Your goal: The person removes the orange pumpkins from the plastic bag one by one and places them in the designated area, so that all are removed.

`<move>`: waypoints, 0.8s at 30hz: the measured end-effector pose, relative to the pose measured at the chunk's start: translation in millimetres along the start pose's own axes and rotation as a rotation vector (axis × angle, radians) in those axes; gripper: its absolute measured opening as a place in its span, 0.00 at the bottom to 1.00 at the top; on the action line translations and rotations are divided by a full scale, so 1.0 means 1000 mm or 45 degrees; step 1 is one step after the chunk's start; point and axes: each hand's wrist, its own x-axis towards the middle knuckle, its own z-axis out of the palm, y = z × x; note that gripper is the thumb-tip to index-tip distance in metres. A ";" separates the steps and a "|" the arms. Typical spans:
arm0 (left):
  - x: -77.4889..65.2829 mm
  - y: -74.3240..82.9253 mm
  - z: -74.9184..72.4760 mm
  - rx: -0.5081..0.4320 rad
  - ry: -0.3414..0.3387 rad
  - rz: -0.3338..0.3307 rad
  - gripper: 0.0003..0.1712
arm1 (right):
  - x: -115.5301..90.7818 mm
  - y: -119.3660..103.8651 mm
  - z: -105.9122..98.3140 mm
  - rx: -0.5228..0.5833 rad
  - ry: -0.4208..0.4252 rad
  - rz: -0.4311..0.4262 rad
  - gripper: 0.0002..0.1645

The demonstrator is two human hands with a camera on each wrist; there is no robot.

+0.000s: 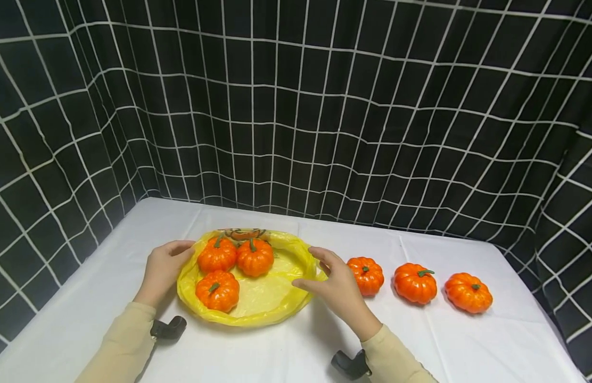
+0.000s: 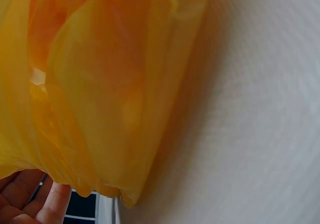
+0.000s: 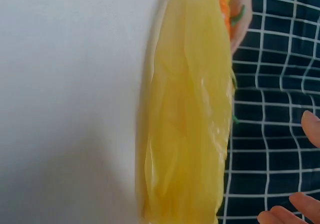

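Observation:
A yellow plastic bag [image 1: 257,319] sits on the white table with its mouth spread wide and its rim rolled outward. Inside, toward the left, are three small orange pumpkins [image 1: 218,291] with green stems. My left hand [image 1: 167,266] rests against the bag's left rim; in the left wrist view its loosely bent fingers [image 2: 52,204] lie beside the yellow plastic. At the opposite rim, my right hand [image 1: 341,290] holds nothing, its thumb and fingers spread apart. The right wrist view shows its fingertips [image 3: 305,204] away from the bag's side [image 3: 190,109].
Three more pumpkins stand in a row right of the bag: one close by my right hand [image 1: 366,276], a middle pumpkin [image 1: 415,283] and a far-right pumpkin [image 1: 468,293]. A black curtain with white grid lines [image 1: 296,117] encloses the white-covered table [image 1: 286,351].

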 end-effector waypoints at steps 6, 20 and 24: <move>-0.001 0.001 0.000 0.015 0.000 0.003 0.22 | 0.014 -0.005 0.019 -0.019 -0.035 0.012 0.45; 0.002 -0.001 0.000 0.008 0.000 0.022 0.22 | 0.041 -0.005 0.059 0.022 -0.091 0.004 0.45; 0.001 -0.003 -0.001 0.003 0.002 0.010 0.23 | 0.046 -0.004 0.070 0.041 -0.113 0.023 0.46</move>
